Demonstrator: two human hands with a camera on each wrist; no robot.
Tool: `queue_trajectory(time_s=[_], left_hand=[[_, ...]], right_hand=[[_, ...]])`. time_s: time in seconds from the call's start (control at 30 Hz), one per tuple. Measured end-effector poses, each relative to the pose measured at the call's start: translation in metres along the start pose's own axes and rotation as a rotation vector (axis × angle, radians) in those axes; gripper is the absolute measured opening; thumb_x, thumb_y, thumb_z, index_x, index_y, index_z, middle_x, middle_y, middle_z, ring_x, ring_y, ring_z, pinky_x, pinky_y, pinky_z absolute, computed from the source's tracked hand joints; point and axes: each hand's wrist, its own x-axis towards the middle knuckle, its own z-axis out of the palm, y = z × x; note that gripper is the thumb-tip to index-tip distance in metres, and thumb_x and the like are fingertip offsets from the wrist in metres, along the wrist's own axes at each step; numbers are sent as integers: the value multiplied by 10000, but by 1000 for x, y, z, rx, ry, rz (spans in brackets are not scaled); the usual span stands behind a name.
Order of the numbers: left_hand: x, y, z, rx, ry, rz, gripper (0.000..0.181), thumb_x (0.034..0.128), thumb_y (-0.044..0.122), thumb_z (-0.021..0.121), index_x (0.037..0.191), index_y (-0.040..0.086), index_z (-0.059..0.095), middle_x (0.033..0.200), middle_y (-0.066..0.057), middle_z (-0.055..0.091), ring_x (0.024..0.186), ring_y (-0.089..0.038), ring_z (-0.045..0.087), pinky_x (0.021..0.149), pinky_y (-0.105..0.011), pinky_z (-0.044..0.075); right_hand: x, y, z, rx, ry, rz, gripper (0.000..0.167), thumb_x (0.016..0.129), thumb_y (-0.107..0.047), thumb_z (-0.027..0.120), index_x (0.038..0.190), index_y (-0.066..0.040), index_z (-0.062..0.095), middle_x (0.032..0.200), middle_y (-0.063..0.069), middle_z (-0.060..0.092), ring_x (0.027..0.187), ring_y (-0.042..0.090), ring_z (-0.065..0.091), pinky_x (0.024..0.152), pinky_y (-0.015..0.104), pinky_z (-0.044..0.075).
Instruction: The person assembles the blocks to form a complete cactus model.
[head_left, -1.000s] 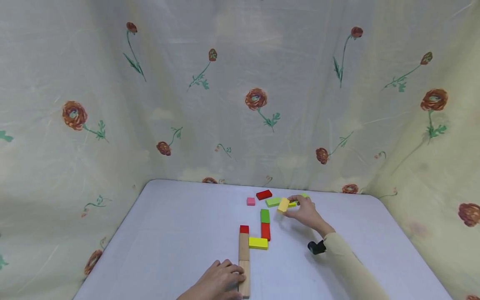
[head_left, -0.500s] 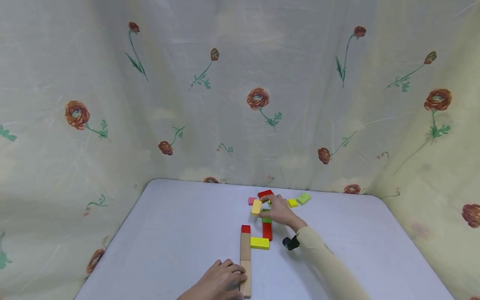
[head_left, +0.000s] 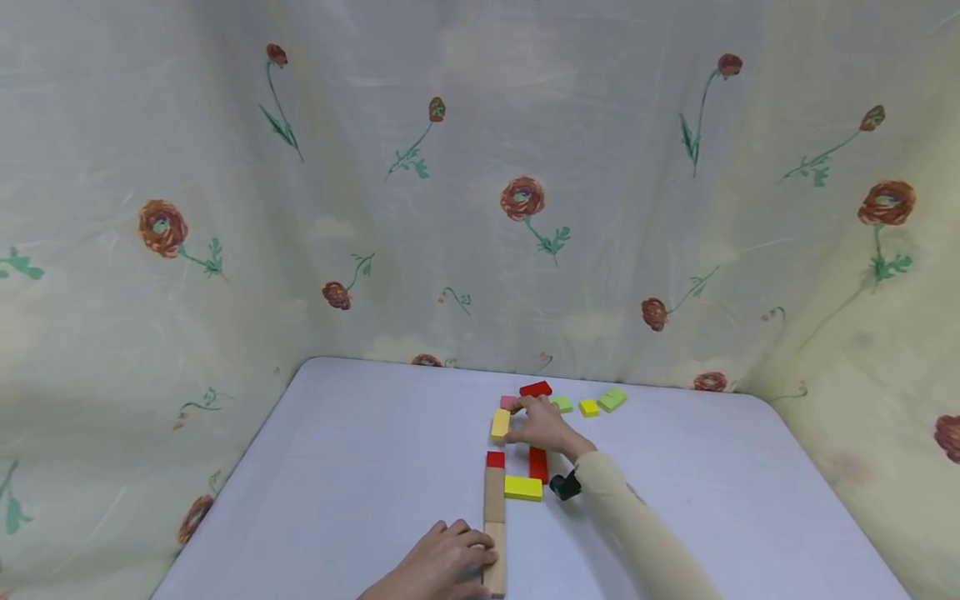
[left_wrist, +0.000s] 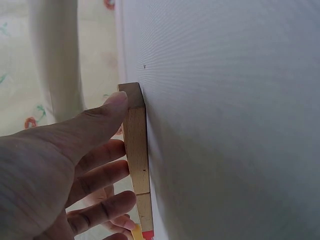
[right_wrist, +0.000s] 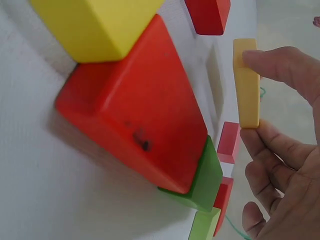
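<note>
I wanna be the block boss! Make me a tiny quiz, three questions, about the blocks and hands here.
1. What colour is the block that the right hand is pinching?
A: blue
B: yellow-orange
C: black

2. True or false: the left hand is touching the small pink block.

3. Fill in the missing word: in the head view, the little end block at the far end of the wooden row is ____.

Key:
1. B.
2. False; it is touching a plain wooden block.
3. Red.
</note>
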Motion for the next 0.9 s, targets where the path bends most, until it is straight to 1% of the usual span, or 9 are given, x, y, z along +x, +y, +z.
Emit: queue_trajectory(time_s=[0.1, 0.3, 0.53, 0.67, 0.8, 0.9], left_hand=[[0, 0, 1, 4, 4, 11, 425, 852, 538, 633, 1198, 295, 675, 1184, 159, 631, 1006, -43, 533, 795, -283, 450], [0, -1, 3, -8, 8, 23, 412, 859, 532, 629, 1187, 289, 683, 1187, 169, 627, 1014, -36, 532, 778, -278, 440], [1, -1, 1, -18, -14, 13, 407, 865, 513, 635, 1198, 283, 679, 1196, 170, 623, 1027, -38, 527, 808, -305, 451], [1, 0, 1, -27, -23, 10, 403, 866, 502, 640, 1198, 278, 681, 1193, 167, 625, 1021, -37, 526, 813, -305, 451], [1, -1, 0, -25, -13, 18, 406, 865, 506, 639, 1197, 277, 680, 1194, 161, 627, 1027, -41, 529, 813, -307, 453], [1, -1, 0, -19, -13, 13, 421, 861, 523, 632, 1205, 283, 673, 1207, 159, 624, 1040, -47, 532, 828, -326, 460]], right_hand=[[1, 0, 3, 0, -11, 5, 564, 721, -344, 843, 1214, -177, 626, 1173, -12, 615, 1132, 205, 427, 914, 448, 429], [3, 2, 8, -28, -30, 38, 542, 724, -322, 845, 1209, -199, 638, 1167, -17, 611, 1128, 205, 414, 921, 445, 415], [3, 2, 9, -32, -55, 23, 558, 722, -325, 847, 1221, -174, 648, 1176, 0, 622, 1137, 218, 418, 949, 468, 399], [3, 2, 10, -36, -63, 29, 541, 733, -340, 837, 1219, -190, 651, 1179, -6, 618, 1138, 207, 421, 942, 462, 405], [4, 0, 10, -33, -63, 35, 545, 730, -337, 839, 1221, -196, 649, 1174, -13, 616, 1132, 203, 424, 933, 456, 422], [3, -2, 9, -24, -59, 34, 548, 729, -328, 841, 1224, -193, 648, 1172, -13, 618, 1128, 204, 424, 935, 451, 423]])
